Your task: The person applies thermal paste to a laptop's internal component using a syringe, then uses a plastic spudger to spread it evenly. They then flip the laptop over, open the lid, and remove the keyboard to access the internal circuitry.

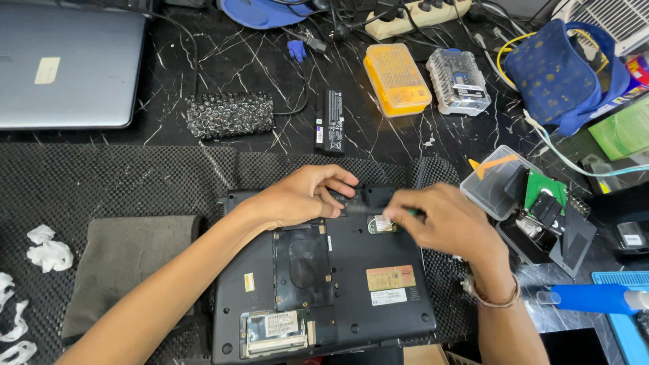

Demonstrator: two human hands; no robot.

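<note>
Seen from above, at the far left of the frame, crumpled white tissue scraps [47, 251] lie on a black, knobbly anti-slip mat [101, 182], beside a folded grey-green cloth [128, 270] with a soft, matte nap. At the upper left rests a closed silver laptop [64, 64], smooth and flat, on a black marble-patterned tabletop [236, 61]. In the centre an upturned black plastic laptop [324, 277] lies on the mat, its underside facing up. Its long battery bay along the far edge looks empty, and a slim black rectangular battery pack [330, 122] lies apart on the tabletop above, so opening seems under way; the bottom panels mostly remain in place. The left hand [301, 197] rests on the laptop's far edge, fingers curled and pressed against the casing. The right hand [449, 220] pinches a thin dark screwdriver [378, 209], its tip near the left fingers. Further right, toward the upper middle, sit an orange plastic bit case [397, 78] and a clear one [458, 81]; at the right edge is a clear plastic tray of small parts [497, 179].
</note>
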